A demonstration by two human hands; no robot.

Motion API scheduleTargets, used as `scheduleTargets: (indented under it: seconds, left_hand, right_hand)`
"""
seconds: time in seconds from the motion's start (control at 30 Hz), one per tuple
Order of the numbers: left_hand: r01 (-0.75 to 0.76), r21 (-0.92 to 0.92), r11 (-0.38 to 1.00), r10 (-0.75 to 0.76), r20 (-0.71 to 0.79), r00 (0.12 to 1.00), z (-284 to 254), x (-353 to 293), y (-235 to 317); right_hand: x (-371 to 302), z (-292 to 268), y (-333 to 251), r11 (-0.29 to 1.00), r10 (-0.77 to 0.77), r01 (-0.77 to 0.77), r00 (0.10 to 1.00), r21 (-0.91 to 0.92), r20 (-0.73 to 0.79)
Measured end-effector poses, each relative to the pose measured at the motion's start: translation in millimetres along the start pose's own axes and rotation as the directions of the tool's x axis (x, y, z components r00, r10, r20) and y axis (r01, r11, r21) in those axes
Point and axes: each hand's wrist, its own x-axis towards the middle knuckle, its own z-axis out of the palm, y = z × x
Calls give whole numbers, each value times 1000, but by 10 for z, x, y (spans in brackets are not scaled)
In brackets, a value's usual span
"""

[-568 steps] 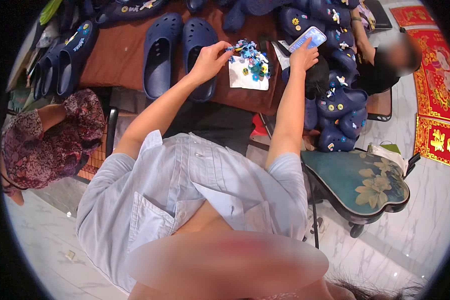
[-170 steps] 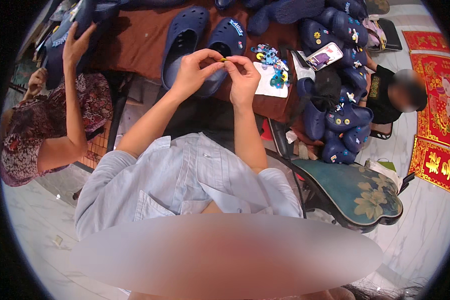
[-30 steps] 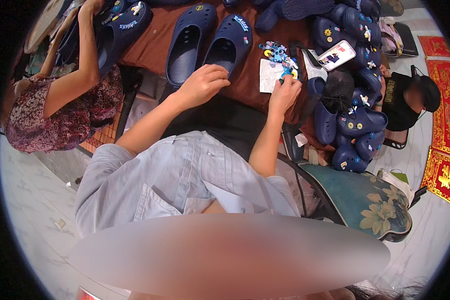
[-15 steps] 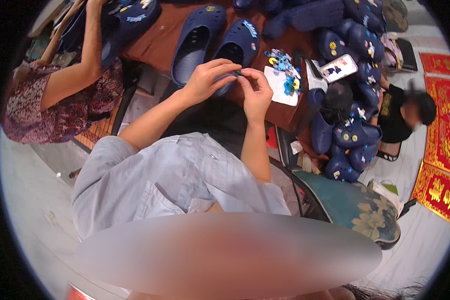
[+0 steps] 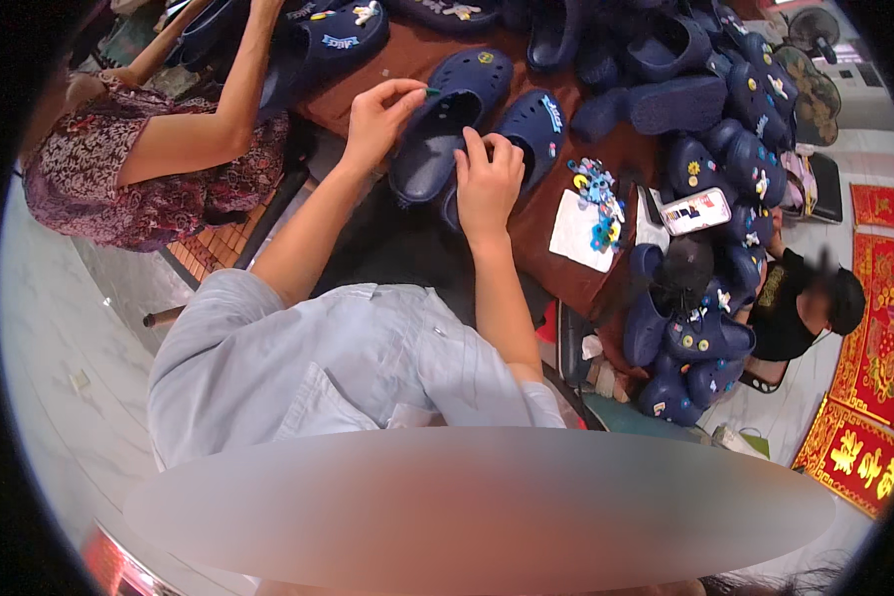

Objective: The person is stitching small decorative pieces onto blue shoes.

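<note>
In front of me a navy clog (image 5: 422, 164) with holes in its upper lies on the brown-covered table, its heel toward me. My left hand (image 5: 379, 121) is at its left side, thumb and fingers pinched on a small green piece (image 5: 433, 91) beside the upper; its exact kind is too small to make out. Curled over the clog's right edge is my right hand (image 5: 489, 184), gripping the side. A second navy clog (image 5: 532, 134) with a light-blue charm lies just right of it, partly hidden by that hand.
Colourful shoe charms (image 5: 604, 204) lie on white paper (image 5: 572, 238) to the right, near a phone (image 5: 695, 213). Navy clogs (image 5: 700, 323) are heaped along the right and far side. A co-worker's arm (image 5: 194, 139) handles clogs at left. Another person (image 5: 800, 308) is at far right.
My hands have parted from in front of the clogs: the left moved to the clog's upper with the green piece, the right took hold of its side. The whole view has shifted.
</note>
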Motion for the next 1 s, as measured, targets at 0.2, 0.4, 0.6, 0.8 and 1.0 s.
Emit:
scheduleTargets:
  seconds: [0.2,0.4,0.6,0.8,1.0]
  left_hand:
    - [-110,136,985,119,-55,991,91,568,-268]
    - [-79,242,967,84,-9,996,266,747,-496]
    - [-297,340,892,322,-17,947,278,767,-555]
    - [-537,457,709,513,187,838,187,718,-543]
    - [-610,530,588,497,358,790,97,754,-483]
  right_hand:
    - [-17,243,89,1000,-14,14,991,-2,136]
    - [-39,285,140,1000,8,-9,995,10,97]
    - [-14,271,120,1000,14,-17,992,25,126]
    - [0,256,99,999,29,-31,989,10,145]
    - [-27,273,121,999,32,-31,988,-12,149]
